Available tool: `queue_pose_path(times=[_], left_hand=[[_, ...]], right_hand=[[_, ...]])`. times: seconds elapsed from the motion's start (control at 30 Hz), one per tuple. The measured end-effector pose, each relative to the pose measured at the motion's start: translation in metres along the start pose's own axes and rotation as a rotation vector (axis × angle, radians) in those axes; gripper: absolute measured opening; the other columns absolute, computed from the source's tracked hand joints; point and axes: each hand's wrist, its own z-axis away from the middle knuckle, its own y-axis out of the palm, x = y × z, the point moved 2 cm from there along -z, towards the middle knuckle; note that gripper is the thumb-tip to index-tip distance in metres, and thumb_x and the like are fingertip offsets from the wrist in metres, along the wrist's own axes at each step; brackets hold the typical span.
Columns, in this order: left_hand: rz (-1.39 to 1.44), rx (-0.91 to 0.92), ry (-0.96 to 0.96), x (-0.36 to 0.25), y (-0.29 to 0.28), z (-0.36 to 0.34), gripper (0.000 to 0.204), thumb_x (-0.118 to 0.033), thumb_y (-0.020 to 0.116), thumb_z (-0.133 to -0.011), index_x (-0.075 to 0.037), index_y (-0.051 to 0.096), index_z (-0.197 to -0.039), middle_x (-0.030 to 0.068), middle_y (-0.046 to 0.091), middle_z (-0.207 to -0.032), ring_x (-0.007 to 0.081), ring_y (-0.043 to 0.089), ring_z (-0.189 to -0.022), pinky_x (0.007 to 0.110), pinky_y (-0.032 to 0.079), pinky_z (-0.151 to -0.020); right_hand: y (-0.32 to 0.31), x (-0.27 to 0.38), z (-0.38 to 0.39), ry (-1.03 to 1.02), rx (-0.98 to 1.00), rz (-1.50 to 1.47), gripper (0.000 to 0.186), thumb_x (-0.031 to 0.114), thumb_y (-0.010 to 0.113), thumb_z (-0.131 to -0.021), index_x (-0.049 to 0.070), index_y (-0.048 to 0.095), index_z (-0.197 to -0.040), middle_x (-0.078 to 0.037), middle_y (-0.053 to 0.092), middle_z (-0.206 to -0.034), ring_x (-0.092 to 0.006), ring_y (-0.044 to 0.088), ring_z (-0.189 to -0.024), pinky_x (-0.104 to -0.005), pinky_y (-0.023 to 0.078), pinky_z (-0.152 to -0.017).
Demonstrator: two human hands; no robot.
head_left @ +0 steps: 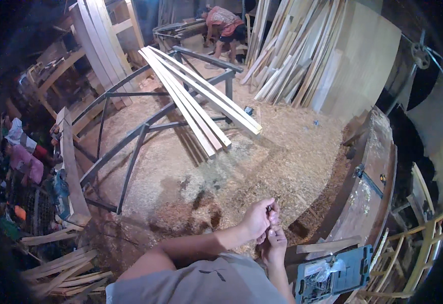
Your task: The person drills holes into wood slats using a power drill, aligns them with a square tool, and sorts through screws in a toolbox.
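Observation:
Both hands meet in front of my body, fingers pinched together. My left hand (257, 222) is closed, with a small dark sliver showing at its fingertips. Just below it, my right hand (274, 244) is also closed, its fingertips touching or nearly touching the left ones. What the two hold is too small to name. Beside my right forearm lies an open blue tool case (352, 273). In its near half are small metal pieces and a crumpled clear plastic bag (331, 268).
Long pale wood strips (201, 96) rest across a dark metal frame (145, 121) ahead. A heavy timber bench (353, 197) with a clamp (368, 180) stands at right. Boards (297, 66) lean at the back, where another person (225, 28) bends over. Shavings cover the floor (277, 157).

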Motion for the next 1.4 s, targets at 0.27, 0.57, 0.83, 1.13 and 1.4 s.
queue_pose_path(times=[0.27, 0.57, 0.83, 1.13, 1.4], left_hand=[[-0.049, 0.012, -0.005, 0.000, -0.001, 0.003, 0.028, -0.028, 0.048, -0.095, -0.005, 0.052, -0.080, 0.0027, 0.044, -0.065, 0.0167, 0.043, -0.066, 0.031, 0.037, -0.065], [0.038, -0.012, 0.074, -0.013, -0.015, 0.000, 0.032, -0.031, 0.048, -0.094, -0.004, 0.054, -0.077, 0.0031, 0.044, -0.064, 0.0173, 0.042, -0.066, 0.031, 0.036, -0.065], [0.073, -0.025, 0.145, -0.044, -0.027, -0.001, 0.034, -0.036, 0.049, -0.091, -0.003, 0.055, -0.081, 0.0039, 0.044, -0.066, 0.0173, 0.042, -0.065, 0.031, 0.036, -0.065], [0.105, 0.038, 0.209, -0.075, -0.037, -0.001, 0.036, -0.036, 0.045, -0.094, -0.004, 0.055, -0.082, 0.0013, 0.042, -0.064, 0.0155, 0.041, -0.062, 0.030, 0.036, -0.062], [0.095, 0.004, 0.264, -0.095, -0.044, 0.004, 0.034, -0.036, 0.046, -0.094, -0.005, 0.054, -0.083, 0.0010, 0.041, -0.066, 0.0163, 0.041, -0.062, 0.030, 0.036, -0.063]], right_hand=[[0.006, 0.000, -0.001, 0.039, -0.155, -0.050, 0.010, 0.012, 0.057, -0.097, 0.004, 0.054, -0.091, -0.007, 0.057, -0.071, -0.0162, 0.054, -0.061, -0.0296, 0.045, -0.060], [0.012, -0.006, -0.010, 0.057, -0.117, -0.002, 0.014, 0.017, 0.056, -0.098, 0.003, 0.053, -0.095, -0.006, 0.057, -0.073, -0.0144, 0.054, -0.062, -0.0267, 0.044, -0.058], [0.033, -0.019, -0.028, 0.110, -0.102, 0.124, 0.009, 0.010, 0.055, -0.097, 0.002, 0.054, -0.093, -0.009, 0.058, -0.074, -0.0172, 0.054, -0.067, -0.0304, 0.044, -0.065], [0.065, -0.022, -0.047, 0.041, -0.090, 0.178, 0.017, 0.018, 0.058, -0.097, 0.004, 0.053, -0.090, -0.005, 0.055, -0.068, -0.0138, 0.050, -0.058, -0.0268, 0.041, -0.055], [0.075, -0.022, -0.073, -0.005, 0.126, 0.341, 0.012, 0.010, 0.061, -0.094, 0.005, 0.051, -0.089, -0.003, 0.053, -0.068, -0.0127, 0.050, -0.060, -0.0267, 0.042, -0.058]])
